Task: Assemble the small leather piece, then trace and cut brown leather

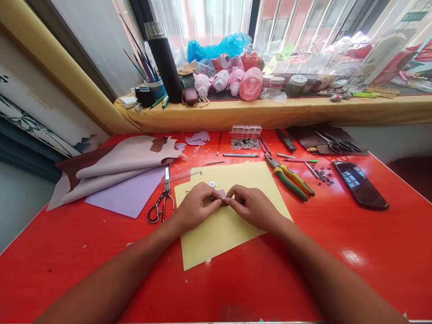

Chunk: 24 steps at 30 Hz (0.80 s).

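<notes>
My left hand (195,204) and my right hand (251,207) meet over a yellow sheet (222,229) on the red table (337,234). Both pinch a small pale pink piece (222,195) between fingertips; its shape is mostly hidden by the fingers. A small round metal ring (212,184) lies on the yellow sheet just beyond my left hand. Scissors (162,198) rest to the left of that hand.
Pliers with green and yellow handles (290,176) lie right of the sheet, and a phone (359,184) farther right. Purple and pink sheets (128,180) lie at left. A clear bead box (246,132), thin tools and small dark beads (322,174) sit behind. The window sill holds a flask (164,60) and clutter.
</notes>
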Each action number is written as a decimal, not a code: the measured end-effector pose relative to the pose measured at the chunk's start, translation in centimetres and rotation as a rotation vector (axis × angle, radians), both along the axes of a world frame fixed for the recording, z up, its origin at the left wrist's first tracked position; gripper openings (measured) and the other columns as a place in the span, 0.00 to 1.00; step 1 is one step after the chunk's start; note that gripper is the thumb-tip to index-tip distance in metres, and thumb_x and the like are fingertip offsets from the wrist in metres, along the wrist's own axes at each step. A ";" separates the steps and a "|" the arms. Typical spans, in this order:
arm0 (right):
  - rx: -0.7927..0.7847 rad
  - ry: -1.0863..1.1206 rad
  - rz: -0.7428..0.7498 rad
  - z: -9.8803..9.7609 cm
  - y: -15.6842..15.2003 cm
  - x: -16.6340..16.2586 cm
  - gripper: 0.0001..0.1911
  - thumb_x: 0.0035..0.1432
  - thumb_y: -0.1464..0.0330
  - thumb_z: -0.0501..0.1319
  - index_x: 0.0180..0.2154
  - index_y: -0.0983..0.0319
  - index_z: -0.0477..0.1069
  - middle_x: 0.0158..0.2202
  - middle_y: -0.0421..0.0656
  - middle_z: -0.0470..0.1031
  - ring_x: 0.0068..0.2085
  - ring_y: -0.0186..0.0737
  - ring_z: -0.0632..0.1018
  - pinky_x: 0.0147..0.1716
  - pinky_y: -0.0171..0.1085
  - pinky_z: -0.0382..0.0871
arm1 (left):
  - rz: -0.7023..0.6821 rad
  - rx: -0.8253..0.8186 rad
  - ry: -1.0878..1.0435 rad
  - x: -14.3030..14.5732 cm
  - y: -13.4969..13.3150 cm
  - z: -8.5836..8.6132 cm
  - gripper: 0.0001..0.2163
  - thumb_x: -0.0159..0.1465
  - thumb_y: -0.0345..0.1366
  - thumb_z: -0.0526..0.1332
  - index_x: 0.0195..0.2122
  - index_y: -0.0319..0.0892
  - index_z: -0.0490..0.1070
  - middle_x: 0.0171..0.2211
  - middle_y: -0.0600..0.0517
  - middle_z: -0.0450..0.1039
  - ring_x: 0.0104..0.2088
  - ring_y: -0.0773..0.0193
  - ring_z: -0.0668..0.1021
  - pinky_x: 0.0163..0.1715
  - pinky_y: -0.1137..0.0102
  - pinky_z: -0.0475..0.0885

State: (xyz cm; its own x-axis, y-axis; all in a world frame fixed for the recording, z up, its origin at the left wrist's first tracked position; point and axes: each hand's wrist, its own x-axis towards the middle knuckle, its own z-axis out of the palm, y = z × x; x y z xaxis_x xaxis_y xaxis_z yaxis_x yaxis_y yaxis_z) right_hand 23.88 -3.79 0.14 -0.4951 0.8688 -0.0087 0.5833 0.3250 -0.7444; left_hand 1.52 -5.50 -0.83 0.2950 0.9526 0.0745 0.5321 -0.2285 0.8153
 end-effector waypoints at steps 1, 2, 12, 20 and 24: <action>-0.010 0.017 0.006 0.1 -0.1 -0.1 0.08 0.70 0.63 0.62 0.40 0.59 0.77 0.25 0.35 0.73 0.26 0.36 0.69 0.30 0.35 0.57 | -0.002 -0.002 0.013 -0.1 0.0 0.2 0.09 0.66 0.44 0.63 0.35 0.48 0.80 0.37 0.49 0.79 0.45 0.53 0.77 0.50 0.57 0.72; -0.024 0.037 0.017 0.2 -0.2 -0.2 0.08 0.70 0.63 0.62 0.39 0.59 0.77 0.25 0.35 0.73 0.27 0.36 0.70 0.30 0.35 0.58 | 0.000 -0.019 0.018 -0.3 -0.1 0.4 0.08 0.66 0.44 0.63 0.35 0.49 0.81 0.38 0.49 0.79 0.45 0.53 0.78 0.49 0.57 0.73; -0.212 0.124 0.097 0.4 -1.2 -1.2 0.09 0.69 0.61 0.63 0.41 0.59 0.78 0.27 0.36 0.73 0.29 0.36 0.71 0.29 0.34 0.60 | -0.132 -0.407 -0.157 -2.0 0.2 2.2 0.10 0.64 0.45 0.65 0.37 0.46 0.80 0.37 0.49 0.83 0.41 0.54 0.84 0.42 0.62 0.78; -0.420 0.211 -0.006 0.3 -1.2 -1.9 0.10 0.69 0.61 0.61 0.36 0.58 0.71 0.23 0.33 0.66 0.22 0.33 0.67 0.23 0.33 0.58 | 0.014 -0.109 0.019 -3.2 2.0 1.8 0.11 0.66 0.43 0.61 0.44 0.48 0.79 0.47 0.48 0.82 0.50 0.51 0.82 0.50 0.58 0.78; -0.503 0.258 -0.012 0.2 -1.1 -2.4 0.11 0.68 0.58 0.62 0.36 0.58 0.71 0.21 0.33 0.65 0.20 0.33 0.67 0.21 0.33 0.58 | 0.000 0.036 0.114 -4.2 4.7 0.1 0.12 0.67 0.40 0.58 0.46 0.46 0.80 0.47 0.46 0.82 0.51 0.51 0.80 0.53 0.56 0.75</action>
State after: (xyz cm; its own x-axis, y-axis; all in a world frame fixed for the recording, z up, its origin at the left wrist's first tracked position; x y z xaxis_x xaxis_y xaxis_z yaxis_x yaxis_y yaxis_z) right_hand 21.46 -4.89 0.37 -0.5259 0.7948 -0.3029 0.3634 -0.1119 -0.9249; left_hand -2.64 -0.78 -0.77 0.3036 0.9499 0.0746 0.6211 -0.2567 0.7405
